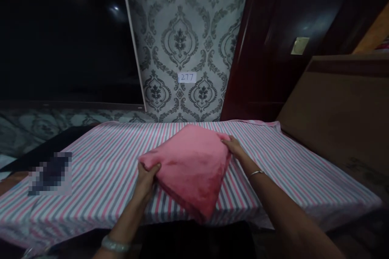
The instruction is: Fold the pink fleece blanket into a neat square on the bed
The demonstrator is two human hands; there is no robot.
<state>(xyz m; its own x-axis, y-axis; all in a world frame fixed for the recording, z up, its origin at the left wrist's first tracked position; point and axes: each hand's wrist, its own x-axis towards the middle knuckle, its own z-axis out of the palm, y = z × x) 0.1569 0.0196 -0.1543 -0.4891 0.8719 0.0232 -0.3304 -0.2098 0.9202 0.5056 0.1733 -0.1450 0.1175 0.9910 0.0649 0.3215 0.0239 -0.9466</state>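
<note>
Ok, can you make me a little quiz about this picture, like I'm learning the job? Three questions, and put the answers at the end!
1. True or false: the left hand and the right hand both grip the pink cloth.
2. Which number is written on the paper label on the wall?
A) 904
B) 277
C) 135
3. Fill the gap: the tablecloth has a pattern of ____.

Key:
1. True
2. B
3. stripes

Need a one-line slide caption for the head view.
Left hand and right hand hold a folded pink cloth over a striped cover.
</note>
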